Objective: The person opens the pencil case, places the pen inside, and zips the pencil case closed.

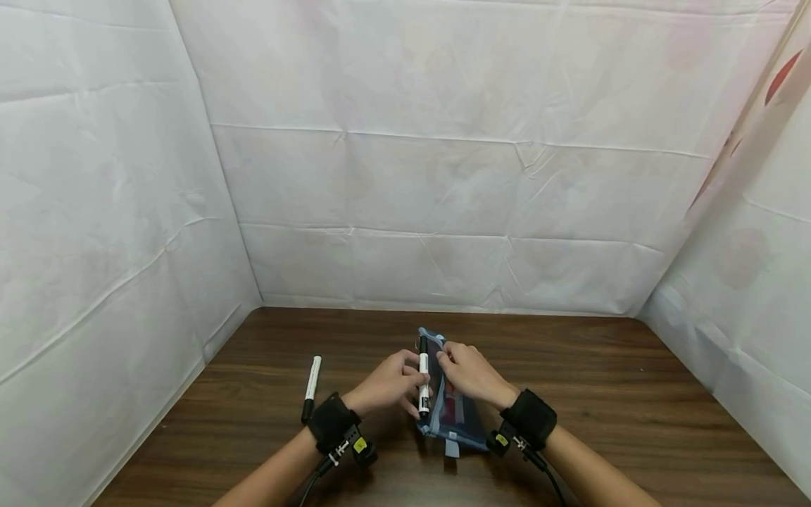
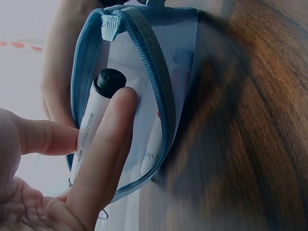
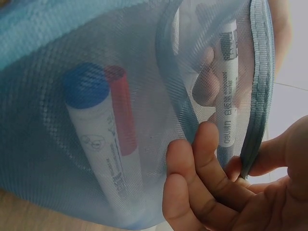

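Note:
My left hand (image 1: 394, 382) pinches a white whiteboard marker (image 1: 424, 366) with black ends between thumb and fingers. In the left wrist view, that marker (image 2: 91, 120) stands within the unzipped mouth of a blue mesh zip pouch (image 2: 153, 57). My right hand (image 1: 474, 373) grips the right side of the pouch (image 1: 467, 421) by its zipped edge, and the mouth gapes towards the left hand. Through the mesh in the right wrist view, a blue-capped marker (image 3: 89, 130) and a red-capped marker (image 3: 124, 113) lie inside, the latter partly hidden behind the former.
Another white marker (image 1: 313, 380) with a black cap lies on the brown wooden table (image 1: 583, 380), left of the left hand. White cloth walls (image 1: 443, 183) enclose the table at the back and both sides. Cables trail from both wrist cameras.

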Motion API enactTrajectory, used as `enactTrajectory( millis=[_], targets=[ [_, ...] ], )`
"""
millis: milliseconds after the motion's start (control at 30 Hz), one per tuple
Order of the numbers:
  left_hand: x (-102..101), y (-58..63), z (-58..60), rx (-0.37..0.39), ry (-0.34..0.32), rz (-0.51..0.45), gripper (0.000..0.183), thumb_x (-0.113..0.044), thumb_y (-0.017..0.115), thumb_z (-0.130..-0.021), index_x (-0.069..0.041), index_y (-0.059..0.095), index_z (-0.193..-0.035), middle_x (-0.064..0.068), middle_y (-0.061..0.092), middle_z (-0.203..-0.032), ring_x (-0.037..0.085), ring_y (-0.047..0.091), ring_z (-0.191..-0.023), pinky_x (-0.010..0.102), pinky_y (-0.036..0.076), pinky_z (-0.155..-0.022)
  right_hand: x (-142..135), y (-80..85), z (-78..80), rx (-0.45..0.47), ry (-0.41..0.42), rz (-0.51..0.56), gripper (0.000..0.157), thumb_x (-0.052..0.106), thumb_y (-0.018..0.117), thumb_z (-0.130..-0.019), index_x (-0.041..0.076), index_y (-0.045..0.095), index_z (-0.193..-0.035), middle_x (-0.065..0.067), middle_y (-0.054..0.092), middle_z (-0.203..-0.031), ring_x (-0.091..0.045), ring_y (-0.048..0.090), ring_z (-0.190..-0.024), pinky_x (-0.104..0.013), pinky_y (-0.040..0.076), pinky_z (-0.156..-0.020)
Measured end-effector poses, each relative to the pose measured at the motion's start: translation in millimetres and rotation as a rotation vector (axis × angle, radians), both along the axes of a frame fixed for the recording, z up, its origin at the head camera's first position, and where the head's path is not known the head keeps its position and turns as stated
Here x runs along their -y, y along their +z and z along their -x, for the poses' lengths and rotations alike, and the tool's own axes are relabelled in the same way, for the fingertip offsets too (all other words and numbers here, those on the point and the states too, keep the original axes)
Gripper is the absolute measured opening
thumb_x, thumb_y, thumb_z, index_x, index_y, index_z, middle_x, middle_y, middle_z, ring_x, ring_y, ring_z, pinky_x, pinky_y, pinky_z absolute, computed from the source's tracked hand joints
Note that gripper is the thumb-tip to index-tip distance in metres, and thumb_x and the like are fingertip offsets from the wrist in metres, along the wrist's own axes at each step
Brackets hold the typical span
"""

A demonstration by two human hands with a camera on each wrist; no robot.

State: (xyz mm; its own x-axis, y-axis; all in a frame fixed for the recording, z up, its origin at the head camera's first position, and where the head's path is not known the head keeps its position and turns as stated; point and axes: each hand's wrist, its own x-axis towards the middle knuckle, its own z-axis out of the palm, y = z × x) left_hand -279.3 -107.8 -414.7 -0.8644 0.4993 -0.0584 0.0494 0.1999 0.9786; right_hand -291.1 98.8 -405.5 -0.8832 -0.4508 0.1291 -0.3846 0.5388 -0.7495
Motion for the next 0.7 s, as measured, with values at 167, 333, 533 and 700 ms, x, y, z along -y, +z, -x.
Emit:
enactTrajectory(
  millis=[167, 333, 533, 700],
  targets=[
    [-0.9, -0.7, 0.2, -0.01, 0.001, 0.002, 0.048, -0.013, 0.057, -0.099, 0.006, 0.034, -0.137, 0.014, 0.07, -0.097, 0.032, 0.069, -0.081, 0.041, 0.06, -0.061, 0.7, -0.5, 0.5, 0.014, -0.01, 0.006, 0.028, 0.018, 0.04, -0.106, 0.003, 0.056, -0.089, -0.012, 0.06, -0.064, -0.034, 0.062, -0.056, -0.03, 0.048, -0.045],
    [-0.7, -2.3, 2.0, 0.002, 0.007, 0.039, 0.045, -0.013, 0.058, -0.099, 0.005, 0.038, -0.135, 0.012, 0.07, -0.098, 0.027, 0.069, -0.079, 0.039, 0.06, -0.06, 0.6, -2.3, 1.5, 0.026, -0.006, 0.018, 0.028, 0.019, 0.039, -0.107, 0.003, 0.056, -0.091, -0.012, 0.061, -0.065, -0.034, 0.062, -0.058, -0.031, 0.05, -0.047],
    [-1.8, -3.1, 2.1, 0.007, -0.003, 0.063, 0.042, -0.012, 0.058, -0.098, 0.005, 0.041, -0.132, 0.012, 0.07, -0.098, 0.025, 0.069, -0.078, 0.038, 0.06, -0.06, 0.1, -2.5, 0.7, 0.02, 0.011, 0.023, 0.028, 0.019, 0.039, -0.107, 0.002, 0.055, -0.092, -0.011, 0.06, -0.064, -0.034, 0.062, -0.057, -0.031, 0.048, -0.046],
    [-4.2, -4.6, 2.2, 0.016, -0.004, 0.076, 0.039, -0.013, 0.059, -0.098, 0.004, 0.044, -0.13, 0.012, 0.07, -0.096, 0.025, 0.069, -0.075, 0.037, 0.06, -0.06, 1.6, -2.3, -0.4, 0.022, 0.012, 0.018, 0.028, 0.018, 0.039, -0.107, 0.001, 0.056, -0.093, -0.009, 0.06, -0.064, -0.03, 0.062, -0.055, -0.03, 0.047, -0.045]
  ],
)
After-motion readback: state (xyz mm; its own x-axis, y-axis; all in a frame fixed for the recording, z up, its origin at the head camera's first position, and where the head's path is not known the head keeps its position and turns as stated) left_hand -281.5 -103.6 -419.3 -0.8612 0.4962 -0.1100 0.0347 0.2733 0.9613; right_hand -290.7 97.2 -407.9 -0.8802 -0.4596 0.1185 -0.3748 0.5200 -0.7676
